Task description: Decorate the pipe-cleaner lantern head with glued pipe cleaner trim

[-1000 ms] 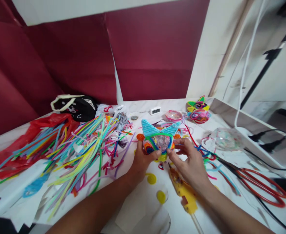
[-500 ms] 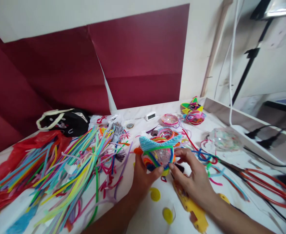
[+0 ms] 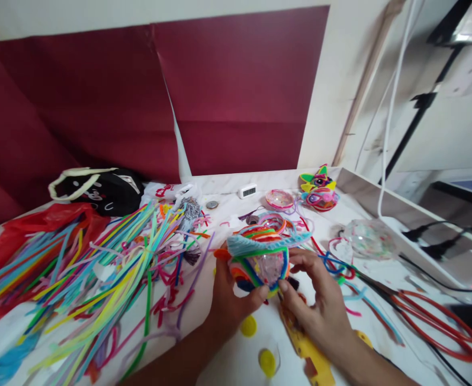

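Ball: the striped ball (image 3: 266,265) is held between both hands above the surface (image 3: 227,367), its clear window turned toward the camera.
Left hand: the ball's left side is grasped by the left hand (image 3: 230,300), the thumb laid along the lower edge.
Right hand: the ball's lower right is pinched by the right hand (image 3: 316,292), thumb and fingers bent.
Red bag: coloured strips (image 3: 54,246) are held in the red bag (image 3: 38,217), their ends left showing; more loose strips (image 3: 127,268) are heaped beside it.
Clear bowl: coloured flecks are seen on or through the clear bowl (image 3: 370,238); which cannot be told.
Pink bowl: the pink bowl (image 3: 279,207) is set at the back, near the figure (image 3: 320,195).
Black bag: its contents are hidden by the black bag (image 3: 115,195).
Change: the ball's blue ears (image 3: 244,245), raised in points a second ago, are now tipped flatter, and the bands behind them are exposed.
Hidden: the glue gun (image 3: 308,343) is partly covered by the right hand and cut off below; the red bag is cropped at left; a dark item behind the right fingers cannot be made out.
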